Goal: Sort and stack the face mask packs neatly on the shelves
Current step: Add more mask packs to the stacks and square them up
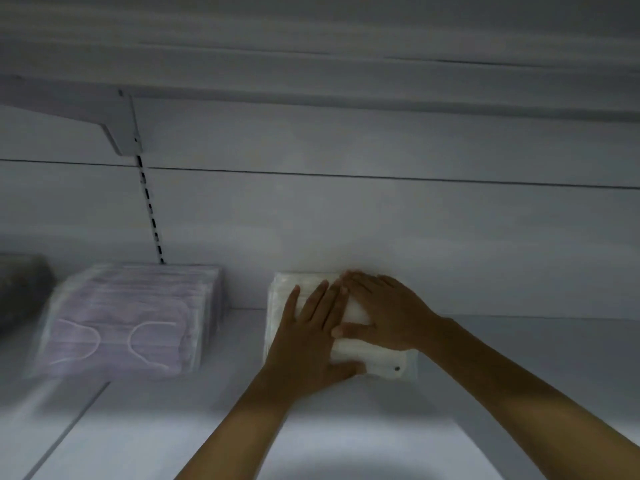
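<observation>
Dim white shelving fills pretty much the whole shot, with the back panel running across the middle and the underside of an upper shelf [311, 74] along the top. A bracket [123, 133] sits in the upper left of the frame, hooked into a slotted upright strip [150, 216] that drops down to the lower shelf [519, 358].

Both hands are on the stack of white mask packs [381, 362], which sits a bit right of centre on the lower shelf, pushed back against or very close to the back panel. The left hand [308, 344] lies flat on the left part of the stack, fingers straight and spread, pointing toward the back, thumb out along the front edge. The right hand [384, 313] comes in from the lower right and rests flat on the top right part, fingers extended toward the left so the tips meet or overlap the left hand's fingertips. Neither one is curled round anything, just palms pressing down on the top pack.

Left of centre there's a second stack, the purple mask packs [128, 323], in clear wrap with white ear loops showing, well apart from the white one. At the far left edge a dark stack [20, 289] is only partly in view and too blurry to make out.
</observation>
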Tool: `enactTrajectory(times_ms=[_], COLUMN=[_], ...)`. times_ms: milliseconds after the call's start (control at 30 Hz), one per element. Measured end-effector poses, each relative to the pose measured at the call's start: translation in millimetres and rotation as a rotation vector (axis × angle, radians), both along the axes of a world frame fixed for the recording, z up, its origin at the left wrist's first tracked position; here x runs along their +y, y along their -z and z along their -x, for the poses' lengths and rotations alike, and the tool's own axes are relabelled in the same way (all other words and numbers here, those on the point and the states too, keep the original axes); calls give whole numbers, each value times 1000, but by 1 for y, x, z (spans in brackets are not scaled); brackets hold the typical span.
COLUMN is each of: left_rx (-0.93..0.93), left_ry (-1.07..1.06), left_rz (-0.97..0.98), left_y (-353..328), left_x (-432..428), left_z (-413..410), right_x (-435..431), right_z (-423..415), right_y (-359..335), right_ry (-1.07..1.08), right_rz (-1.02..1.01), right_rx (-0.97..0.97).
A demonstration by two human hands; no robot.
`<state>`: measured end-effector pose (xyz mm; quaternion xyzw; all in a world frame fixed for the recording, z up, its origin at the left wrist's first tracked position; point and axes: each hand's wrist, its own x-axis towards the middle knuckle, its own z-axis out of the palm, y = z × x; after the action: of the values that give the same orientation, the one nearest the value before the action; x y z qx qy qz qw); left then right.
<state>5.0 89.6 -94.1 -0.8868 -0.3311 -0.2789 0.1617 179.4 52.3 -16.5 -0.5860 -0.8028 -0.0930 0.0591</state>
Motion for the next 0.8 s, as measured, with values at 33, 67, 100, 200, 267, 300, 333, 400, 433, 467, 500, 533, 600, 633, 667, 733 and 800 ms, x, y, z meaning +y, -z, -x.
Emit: enactTrajectory(times_ms=[33, 67, 100, 200, 267, 300, 333, 400, 433, 467, 500, 533, 600, 633, 667, 733, 800], left_rx=[-7, -17, -30, -27, -62, -100, -143, -227, -278, -350, -444, -533, -676, -729, -779, -856, -821], left_ry=[8, 14, 20, 27, 33, 37, 31, -28, -69, -109, -147, -172, -198, -202, -191, -166, -159], left_rz=[-10, -5, -1, -5, -28, -46, -57, -36, 13, 91, 183, 298, 503, 581, 657, 786, 885], left_y=[0, 1, 1, 1, -2, -5, -10, -18, -21, -23, -23, -23, -23, -23, -25, -31, -33], left_x=[0, 1, 1, 1, 0, -2, -3, -4, -6, -9, -12, -16, -21, -21, -20, -20, -20], left_z=[0, 0, 0, 0, 0, 2, 4, 11, 15, 19, 22, 23, 22, 21, 21, 27, 41], right_x=[-1, -1, -1, 1, 1, 0, -2, -9, -15, -23, -31, -39, -53, -58, -61, -65, -66], right_z=[-2, -4, -6, -8, -7, -6, -6, -10, -14, -18, -23, -28, -34, -38, -40, -40, -37], right_y=[0, 0, 2, 7, 9, 11, 11, 13, 16, 18, 23, 29, 40, 47, 52, 57, 62], right_ry=[-8, -23, -37, -42, -21, -9, 12, 35, 47, 67, 97, 148, 241, 273, 299, 325, 326], right_rz=[-3, -23, -37, -62, -88, -99, -102, -163, -215, -261, -295, -260, -134, -65, 6, 119, 147], right_rx=[-23, -53, -85, -145, -161, -168, -157, -110, -68, 4, 95, 205, 543, 754, 930, 1072, 1046])
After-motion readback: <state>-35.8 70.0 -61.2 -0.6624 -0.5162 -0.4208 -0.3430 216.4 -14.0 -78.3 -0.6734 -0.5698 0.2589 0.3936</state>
